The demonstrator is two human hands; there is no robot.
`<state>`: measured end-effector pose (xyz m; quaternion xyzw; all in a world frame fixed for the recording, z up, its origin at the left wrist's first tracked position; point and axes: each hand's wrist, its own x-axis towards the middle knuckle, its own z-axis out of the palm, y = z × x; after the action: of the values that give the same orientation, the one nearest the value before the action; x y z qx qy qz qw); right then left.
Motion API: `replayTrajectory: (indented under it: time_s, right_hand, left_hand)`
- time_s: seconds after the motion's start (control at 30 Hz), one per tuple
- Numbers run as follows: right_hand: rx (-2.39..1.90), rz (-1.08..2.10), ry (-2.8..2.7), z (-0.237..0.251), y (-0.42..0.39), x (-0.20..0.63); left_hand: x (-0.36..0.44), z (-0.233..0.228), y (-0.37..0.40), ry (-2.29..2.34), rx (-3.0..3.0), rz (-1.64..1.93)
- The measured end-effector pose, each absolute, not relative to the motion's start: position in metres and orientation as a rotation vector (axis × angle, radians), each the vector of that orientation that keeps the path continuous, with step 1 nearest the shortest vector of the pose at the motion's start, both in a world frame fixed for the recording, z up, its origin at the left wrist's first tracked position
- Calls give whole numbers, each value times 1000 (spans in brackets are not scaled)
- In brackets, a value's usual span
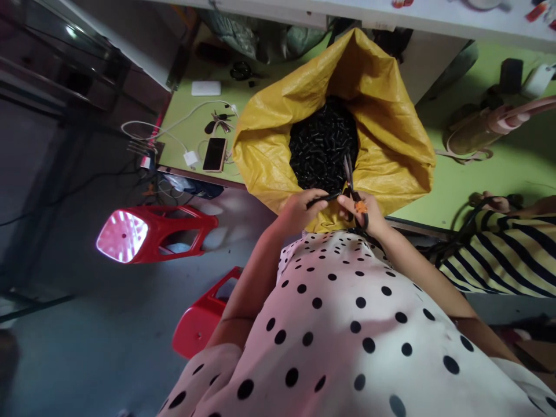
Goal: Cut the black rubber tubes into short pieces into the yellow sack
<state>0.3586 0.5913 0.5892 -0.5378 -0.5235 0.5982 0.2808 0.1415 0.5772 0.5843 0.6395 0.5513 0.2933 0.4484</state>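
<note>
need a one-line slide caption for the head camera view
At an open yellow sack of small black pieces, the left hand holds a thin black item and the right hand holds scissors.

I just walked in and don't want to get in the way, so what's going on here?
A person's left hand holds a thin black ribbed piece, and their right hand holds scissors, blades pointing away from them. Both hands are at the near edge of an open yellow sack on a green table. Many small black pieces lie inside the sack. Someone in stripes is to the right.
</note>
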Motion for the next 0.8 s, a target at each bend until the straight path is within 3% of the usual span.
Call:
replayTrajectory:
  time_s: [0.27, 0.53, 0.8]
  right_hand:
    - [-1378, 1304, -1330, 607, 609, 368]
    - [-1545, 1632, -1611, 597, 569, 384]
    - [-1545, 1644, -1631, 604, 571, 371]
  left_hand:
    - [161, 577, 568, 1319, 1371, 936]
    - [145, 600, 572, 1513, 1460, 991]
    - [153, 608, 573, 1479, 1543, 882]
